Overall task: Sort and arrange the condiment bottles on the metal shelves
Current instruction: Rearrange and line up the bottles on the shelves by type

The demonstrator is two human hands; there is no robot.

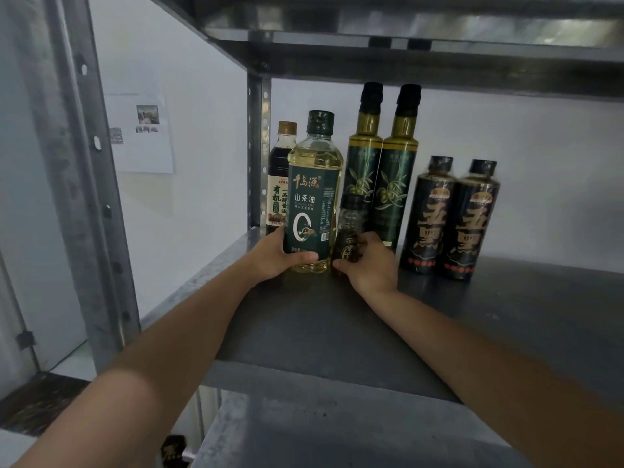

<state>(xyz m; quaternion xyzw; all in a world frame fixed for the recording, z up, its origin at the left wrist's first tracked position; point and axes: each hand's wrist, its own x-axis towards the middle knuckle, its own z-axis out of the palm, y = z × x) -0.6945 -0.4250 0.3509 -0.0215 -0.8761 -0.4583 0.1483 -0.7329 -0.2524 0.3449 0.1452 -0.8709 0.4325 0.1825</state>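
Note:
My left hand (pixel 275 256) grips the base of a clear oil bottle (pixel 314 194) with a dark green label and green cap, standing upright on the grey metal shelf (pixel 320 325). Just to its right, my right hand (pixel 368 265) holds a small dark bottle (pixel 351 228) with a clear neck. A soy sauce bottle (pixel 278 177) with a brown cap stands behind the oil bottle at the shelf's back left corner. Two tall olive oil bottles (pixel 381 170) stand side by side at the back. Two black bottles (pixel 449 217) with gold characters stand to their right.
A shelf board (pixel 405 35) hangs close above the tall bottles. A perforated upright post (pixel 258 146) stands at the back left, another post (pixel 84 163) nearer on the left. A lower shelf (pixel 304 434) shows below, with a dark bottle top (pixel 174 449) beside it. Paper (pixel 141 133) is stuck on the wall.

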